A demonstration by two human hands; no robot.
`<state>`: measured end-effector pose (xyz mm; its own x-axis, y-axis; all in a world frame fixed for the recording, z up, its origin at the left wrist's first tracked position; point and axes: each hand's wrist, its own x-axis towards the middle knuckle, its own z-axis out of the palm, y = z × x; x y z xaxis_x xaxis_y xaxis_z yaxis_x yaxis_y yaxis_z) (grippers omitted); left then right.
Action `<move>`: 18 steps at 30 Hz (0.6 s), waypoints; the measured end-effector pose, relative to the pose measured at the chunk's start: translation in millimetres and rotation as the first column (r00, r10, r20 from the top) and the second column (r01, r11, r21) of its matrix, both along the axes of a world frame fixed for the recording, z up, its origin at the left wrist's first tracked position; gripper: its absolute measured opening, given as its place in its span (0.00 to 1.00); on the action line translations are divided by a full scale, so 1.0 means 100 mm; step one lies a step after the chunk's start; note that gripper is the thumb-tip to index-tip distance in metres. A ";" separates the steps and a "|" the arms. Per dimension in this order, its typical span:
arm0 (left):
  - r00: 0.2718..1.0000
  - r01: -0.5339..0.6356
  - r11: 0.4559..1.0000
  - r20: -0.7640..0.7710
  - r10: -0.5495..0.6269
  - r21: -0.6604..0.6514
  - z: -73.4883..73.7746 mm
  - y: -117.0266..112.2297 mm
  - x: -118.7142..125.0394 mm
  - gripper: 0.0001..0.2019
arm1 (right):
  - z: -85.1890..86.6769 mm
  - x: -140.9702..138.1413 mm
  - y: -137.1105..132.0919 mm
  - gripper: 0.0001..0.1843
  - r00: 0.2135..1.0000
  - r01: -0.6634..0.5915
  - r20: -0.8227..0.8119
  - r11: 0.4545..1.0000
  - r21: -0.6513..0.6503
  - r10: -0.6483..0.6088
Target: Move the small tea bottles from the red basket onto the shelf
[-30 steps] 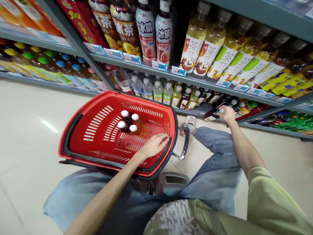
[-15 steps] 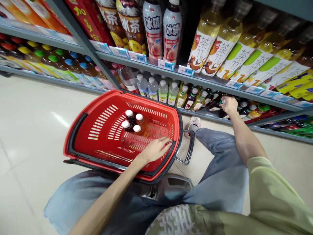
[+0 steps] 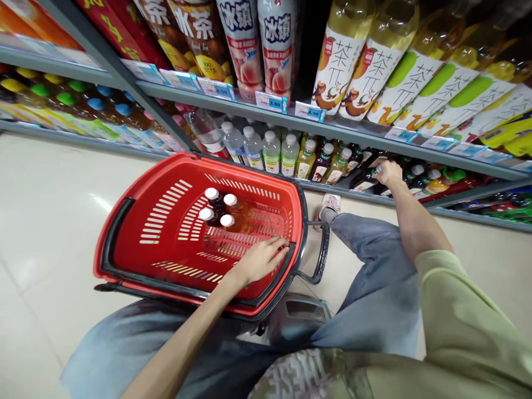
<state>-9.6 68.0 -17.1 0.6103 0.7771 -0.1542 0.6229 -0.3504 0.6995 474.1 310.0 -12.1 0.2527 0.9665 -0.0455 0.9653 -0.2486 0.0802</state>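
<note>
- Head view: our left hand point(image 3: 260, 259) lies flat with its grip released, fingers spread on the near rim inside the red basket point(image 3: 124, 244).
- Just beyond that grip, four white-capped bottles point(image 3: 217, 209) stand upright together on the basket floor, apart from our fingers.
- Our right hand point(image 3: 388, 172) reaches into the bottom shelf point(image 3: 457, 197), its grip clenched around the neck of a dark bottle point(image 3: 362, 181) that lies tilted at the shelf edge.
- To the left of that grip, a row of small bottles point(image 3: 286, 158) stands upright; above it sit price tags point(image 3: 310, 112) and tall tea bottles point(image 3: 366, 72).
</note>
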 end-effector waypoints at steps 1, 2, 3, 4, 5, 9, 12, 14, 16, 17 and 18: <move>1.000 0.000 1.000 -0.008 0.000 -0.003 0.00 0.00 0.00 0.21 | 0.00 0.02 0.02 0.26 1.000 -0.001 0.018 1.000 -0.024 0.002; 1.000 0.000 1.000 -0.014 0.000 -0.005 -0.01 0.01 0.00 0.21 | -0.01 0.03 0.03 0.26 0.999 -0.013 0.030 0.999 -0.043 0.014; 1.000 0.001 1.000 -0.020 -0.001 -0.007 -0.02 0.01 0.00 0.21 | -0.01 0.05 0.06 0.25 0.999 -0.031 0.037 0.998 -0.053 0.033; 1.000 0.003 1.000 -0.025 -0.003 -0.010 -0.03 0.01 0.00 0.21 | -0.02 0.07 0.08 0.24 0.998 -0.049 0.044 0.997 -0.060 0.052; 0.999 0.006 1.000 -0.032 -0.007 -0.014 -0.04 0.02 0.00 0.21 | -0.03 0.08 0.10 0.24 0.996 -0.065 0.052 0.996 -0.066 0.068; 0.997 0.021 0.999 -0.074 -0.024 -0.039 -0.10 0.05 0.00 0.20 | -0.10 0.11 0.16 0.29 0.990 -0.105 0.081 0.991 -0.085 0.111; 0.994 0.033 0.997 -0.099 -0.041 -0.075 -0.13 0.06 -0.01 0.20 | -0.12 0.09 0.16 0.32 0.994 -0.079 0.063 0.992 -0.096 0.085; 0.992 0.046 0.995 -0.109 -0.055 -0.086 -0.14 0.06 -0.01 0.20 | -0.10 0.06 0.14 0.32 0.996 -0.059 0.054 0.993 -0.099 0.064; 0.990 0.053 0.995 -0.125 -0.064 -0.087 -0.13 0.06 0.00 0.21 | -0.08 0.03 0.14 0.32 0.998 -0.044 0.049 0.994 -0.103 0.049; 0.989 0.053 0.995 -0.135 -0.065 -0.089 -0.12 0.06 0.00 0.21 | -0.07 0.02 0.14 0.32 0.998 -0.038 0.046 0.994 -0.105 0.043; 0.988 0.051 0.994 -0.144 -0.064 -0.093 -0.11 0.06 0.00 0.20 | -0.06 0.01 0.15 0.31 0.998 -0.031 0.044 0.994 -0.106 0.036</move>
<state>-9.7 73.7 -28.0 0.6192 0.7207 -0.3117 0.7015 -0.3293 0.6320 475.0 324.6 -18.3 0.2247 0.9649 -0.1362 0.9676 -0.2043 0.1486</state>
